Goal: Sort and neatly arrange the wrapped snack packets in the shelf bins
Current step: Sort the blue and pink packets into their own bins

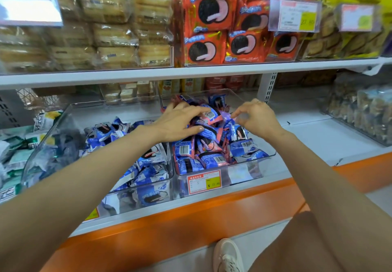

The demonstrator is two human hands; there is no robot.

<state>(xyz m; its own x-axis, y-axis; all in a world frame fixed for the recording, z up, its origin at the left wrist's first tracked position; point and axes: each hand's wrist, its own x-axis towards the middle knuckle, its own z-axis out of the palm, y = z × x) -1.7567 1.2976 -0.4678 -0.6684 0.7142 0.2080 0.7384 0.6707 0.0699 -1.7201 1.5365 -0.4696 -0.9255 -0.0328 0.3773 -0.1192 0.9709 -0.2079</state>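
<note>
Dozens of blue-and-pink packets (214,159) sit heaped in the right bin (244,173) on the lower shelf (318,136), and by the look of them the tidying of this bin is at an early stage. They lie at every angle, some with the barcode side up, some on edge, some overlapping, with no rows or common facing to be seen. The wrappers are glossy and crinkled, with crimped ends, small and light by appearance, so they will likely slide over each other when pushed. The left hand (180,121) lies flat on top of the heap towards the back, fingers fairly straight and spread, pressing on the packets and not closed round any one of them. The right hand (257,119) hovers over the right side of the heap with its fingers curled and thumb and forefinger brought close together at a wrapper edge; blur there means I cannot tell whether it has a packet pinched. Just beside it, touching wall to wall, the left bin (110,101) holds blue-and-white packets (152,155), also loosely jumbled, so that one seems to need straightening too; whether any strays are mixed between the two bins is hard to judge. A red-framed price tag (204,181) hangs on the front of the right bin. On the shelf above, orange packets (207,13) stand stacked upright in their own clear bin, facing front.
</note>
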